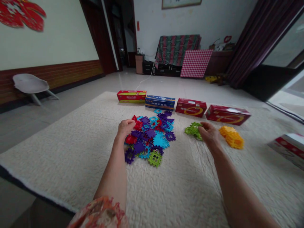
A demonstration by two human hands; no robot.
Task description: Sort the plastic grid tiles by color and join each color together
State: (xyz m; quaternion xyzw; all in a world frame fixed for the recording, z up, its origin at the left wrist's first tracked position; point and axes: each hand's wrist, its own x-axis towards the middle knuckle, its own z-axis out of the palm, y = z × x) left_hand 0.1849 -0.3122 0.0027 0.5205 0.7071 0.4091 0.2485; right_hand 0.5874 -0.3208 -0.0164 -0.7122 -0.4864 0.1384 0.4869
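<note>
A mixed heap of notched plastic building pieces (pixel 150 133) in purple, blue, red and green lies on the cream quilted mat. At its left edge my left hand (pixel 125 128) is closed, with thumb and finger pinching a red notched piece (pixel 137 125). My right hand (pixel 210 134) is to the right of the heap, its fingers closed on the edge of a green notched piece (pixel 194 130) in a small green group. Just right of that hand lies a stack of yellow notched pieces (pixel 232 137). A green square piece (pixel 155 158) sits at the heap's near edge.
Behind the pieces stand a red-and-yellow box (pixel 131 97), a blue box (pixel 160 103) and two dark red boxes (pixel 190 107) (pixel 227 114). Another box (pixel 289 148) is at the right. The mat (pixel 71 139) covers the working surface; a white chair (pixel 32 84) stands beyond it.
</note>
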